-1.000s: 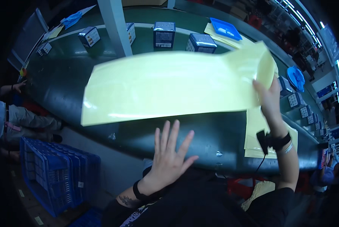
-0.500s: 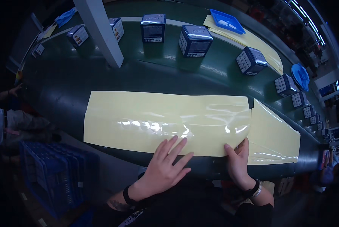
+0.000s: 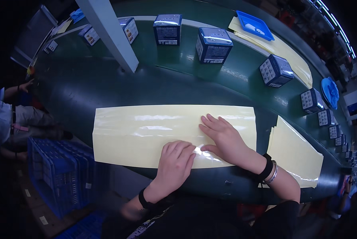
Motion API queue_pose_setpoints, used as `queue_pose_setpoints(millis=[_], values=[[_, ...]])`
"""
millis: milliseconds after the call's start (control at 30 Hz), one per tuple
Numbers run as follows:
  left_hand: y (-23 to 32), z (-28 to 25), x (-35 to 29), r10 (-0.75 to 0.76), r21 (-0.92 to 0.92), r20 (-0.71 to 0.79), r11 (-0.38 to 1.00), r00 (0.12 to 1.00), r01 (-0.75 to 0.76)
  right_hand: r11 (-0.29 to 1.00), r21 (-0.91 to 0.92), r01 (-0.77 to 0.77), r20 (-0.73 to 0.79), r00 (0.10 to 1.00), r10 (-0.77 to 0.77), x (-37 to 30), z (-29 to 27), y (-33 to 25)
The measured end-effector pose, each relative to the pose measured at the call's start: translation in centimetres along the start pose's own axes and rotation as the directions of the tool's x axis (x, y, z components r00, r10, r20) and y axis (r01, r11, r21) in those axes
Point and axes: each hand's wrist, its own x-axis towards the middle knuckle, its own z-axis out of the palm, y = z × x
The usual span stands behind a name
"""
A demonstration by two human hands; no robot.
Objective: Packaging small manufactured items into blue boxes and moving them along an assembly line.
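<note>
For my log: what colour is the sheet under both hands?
Pale glossy yellow sheet, seen in the head view.

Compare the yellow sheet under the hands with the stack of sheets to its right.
The yellow sheet lies single and lengthwise, with the left hand and right hand pressed flat on it. The stack is several sheets, angled and untouched. Both are glossy pale yellow on the green belt.

Factory packing line, green conveyor belt [image 3: 107,79], rows of blue boxes [image 3: 213,45]
</note>
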Motion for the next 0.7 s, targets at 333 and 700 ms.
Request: queue_pose_setpoints(millis=[333, 700], values=[[-1.4, 1.0, 2.2, -0.009, 0.084, -0.298, 0.996, 0.955, 0.036, 0.998, 0.036, -0.053, -0.027, 0.998, 0.054, -0.3, -0.3, 0.1], [-1.2, 1.2, 0.9, 0.177, 0.177, -0.287, 0.976, 0.941, -0.129, 0.995, 0.037, -0.088, -0.020, 0.996, 0.088, -1.4, -0.5, -0.8]])
